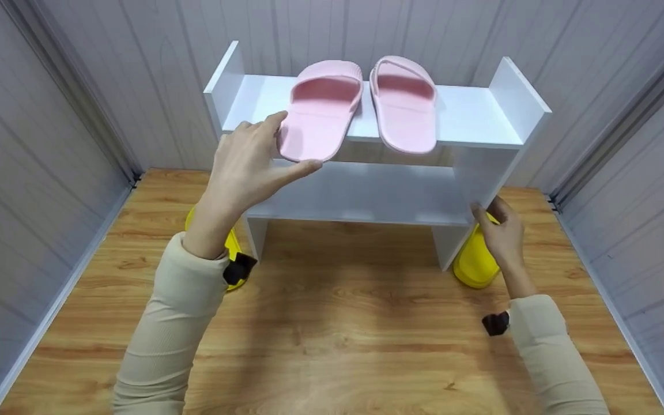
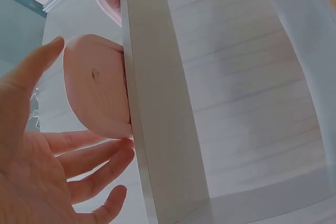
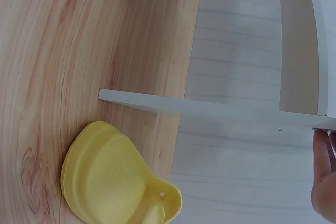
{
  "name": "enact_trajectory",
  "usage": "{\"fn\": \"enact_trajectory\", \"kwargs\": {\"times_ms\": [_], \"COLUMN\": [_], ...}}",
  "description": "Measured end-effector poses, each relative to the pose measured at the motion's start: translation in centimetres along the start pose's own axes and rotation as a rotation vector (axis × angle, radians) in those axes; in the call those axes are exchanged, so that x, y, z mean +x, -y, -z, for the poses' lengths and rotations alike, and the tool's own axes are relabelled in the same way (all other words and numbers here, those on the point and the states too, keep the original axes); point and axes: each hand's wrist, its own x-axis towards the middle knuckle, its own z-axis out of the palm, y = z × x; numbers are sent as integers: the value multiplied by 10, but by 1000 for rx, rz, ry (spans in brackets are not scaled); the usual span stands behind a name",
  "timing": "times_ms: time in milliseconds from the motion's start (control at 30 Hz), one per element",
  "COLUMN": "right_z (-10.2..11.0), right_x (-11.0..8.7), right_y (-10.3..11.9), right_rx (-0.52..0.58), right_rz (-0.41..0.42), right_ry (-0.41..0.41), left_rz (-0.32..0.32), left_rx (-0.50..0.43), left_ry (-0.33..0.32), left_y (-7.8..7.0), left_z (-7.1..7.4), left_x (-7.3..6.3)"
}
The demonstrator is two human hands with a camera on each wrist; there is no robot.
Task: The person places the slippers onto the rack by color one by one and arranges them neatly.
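Observation:
Two pink slippers rest on the top board of a white shoe rack [image 1: 366,193], their heels sticking out past its front edge. Around the heel of the left pink slipper [image 1: 316,129] my left hand [image 1: 245,164] is spread, thumb below and fingers along the side. In the left wrist view the thumb stands apart from that slipper [image 2: 97,85], while fingertips reach its edge. The right pink slipper [image 1: 406,109] lies beside it. My right hand [image 1: 504,230] touches the rack's right side panel; the right wrist view shows only some fingers [image 3: 321,153] against the outer face.
A yellow slipper-like shoe [image 1: 475,262] stands on the wooden floor [image 1: 343,323] right of the rack. Another yellow one [image 1: 231,245] is partly hidden behind my left wrist. Pale panelled walls [image 1: 649,190] enclose the rack at the back and both sides.

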Motion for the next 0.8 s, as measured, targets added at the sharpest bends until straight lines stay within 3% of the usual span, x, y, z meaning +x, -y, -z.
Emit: {"fn": "enact_trajectory", "kwargs": {"times_ms": [233,433,800], "right_z": [-1,-1,0], "right_x": [-5,-5,-4], "right_y": [16,16,14], "right_rx": [-6,41,16], "right_rz": [20,45,49], "right_ry": [-4,3,-6], "left_rz": [22,35,63], "left_rx": [68,113,187], "left_ry": [-61,-116,-244], "left_y": [-6,-14,-18], "left_z": [-10,-23,-43], "left_x": [2,8,19]}}
